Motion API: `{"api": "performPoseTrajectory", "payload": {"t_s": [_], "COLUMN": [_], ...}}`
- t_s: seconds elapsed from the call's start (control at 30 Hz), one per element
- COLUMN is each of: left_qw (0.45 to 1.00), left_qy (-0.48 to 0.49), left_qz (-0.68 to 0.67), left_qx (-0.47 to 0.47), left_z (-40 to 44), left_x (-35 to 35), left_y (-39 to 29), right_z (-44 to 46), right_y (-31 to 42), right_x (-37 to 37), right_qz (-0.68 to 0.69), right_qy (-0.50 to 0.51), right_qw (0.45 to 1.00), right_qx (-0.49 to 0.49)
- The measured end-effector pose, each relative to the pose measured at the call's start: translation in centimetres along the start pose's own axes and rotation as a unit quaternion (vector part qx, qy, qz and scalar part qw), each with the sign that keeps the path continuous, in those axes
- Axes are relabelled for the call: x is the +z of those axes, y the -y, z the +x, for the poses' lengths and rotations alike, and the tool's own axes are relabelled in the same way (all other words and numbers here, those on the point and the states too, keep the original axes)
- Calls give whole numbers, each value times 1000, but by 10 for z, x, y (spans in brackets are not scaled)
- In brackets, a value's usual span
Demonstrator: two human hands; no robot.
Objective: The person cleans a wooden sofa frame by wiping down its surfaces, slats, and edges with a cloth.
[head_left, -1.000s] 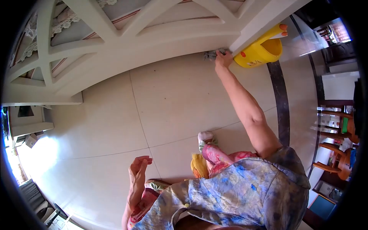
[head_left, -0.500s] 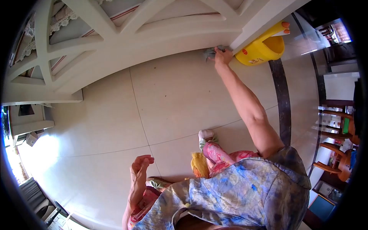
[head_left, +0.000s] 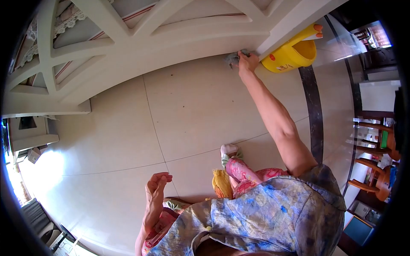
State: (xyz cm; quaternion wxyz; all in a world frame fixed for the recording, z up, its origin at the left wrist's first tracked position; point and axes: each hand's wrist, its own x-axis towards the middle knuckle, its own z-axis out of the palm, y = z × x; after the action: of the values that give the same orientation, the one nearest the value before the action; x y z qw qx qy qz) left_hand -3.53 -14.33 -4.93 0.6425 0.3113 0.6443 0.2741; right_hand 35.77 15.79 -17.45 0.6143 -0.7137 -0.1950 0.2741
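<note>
My right hand reaches far forward and is closed on a grey rag. The rag touches the lower edge of a cream lattice panel, in the corner where the panel meets an upright post. Just right of that hand stands a yellow bucket with small printed pictures. My left hand hovers by my left knee, fingers curled in towards the thumb, with nothing visible in it. Between my legs is a yellow cloth-like thing, partly covered by my shirt.
Pale floor tiles bear a few dark specks. A dark strip crosses the floor on the right. Wooden chairs stand at the far right. A small box lies at the left, near bright glare.
The rag has shifted slightly in my right hand's grip at the panel's foot. My left hand stays where it was. The whole view has moved very little.
</note>
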Motion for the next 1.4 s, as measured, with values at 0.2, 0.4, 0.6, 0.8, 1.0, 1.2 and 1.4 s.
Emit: {"api": "performPoseTrajectory", "payload": {"t_s": [0.2,0.4,0.6,0.8,1.0,1.2,1.4], "left_qw": [1000,1000,1000,999,990,956,972], "left_qy": [-9,-19,-12,-14,-140,-201,-168], "left_qz": [15,-9,3,-25,-34,-207,-164], "left_qx": [-7,-8,23,45,14,-53,5], "left_z": [1,-1,0,6,-17,-29,-24], "left_x": [-1,-6,-3,-7,-42,-53,-48], "left_y": [1,12,6,-6,8,42,13], "right_z": [1,12,-64,-99,-30,-71,-228], "right_y": [7,11,27,34,50,42,54], "right_x": [-7,-12,38,49,-3,67,227], "right_qz": [20,97,38,-224,-328,-300,-181], "right_qy": [-25,-55,83,199,167,209,305], "right_qw": [999,988,996,808,554,507,407], "right_qx": [34,107,6,-507,-747,-780,-842]}}
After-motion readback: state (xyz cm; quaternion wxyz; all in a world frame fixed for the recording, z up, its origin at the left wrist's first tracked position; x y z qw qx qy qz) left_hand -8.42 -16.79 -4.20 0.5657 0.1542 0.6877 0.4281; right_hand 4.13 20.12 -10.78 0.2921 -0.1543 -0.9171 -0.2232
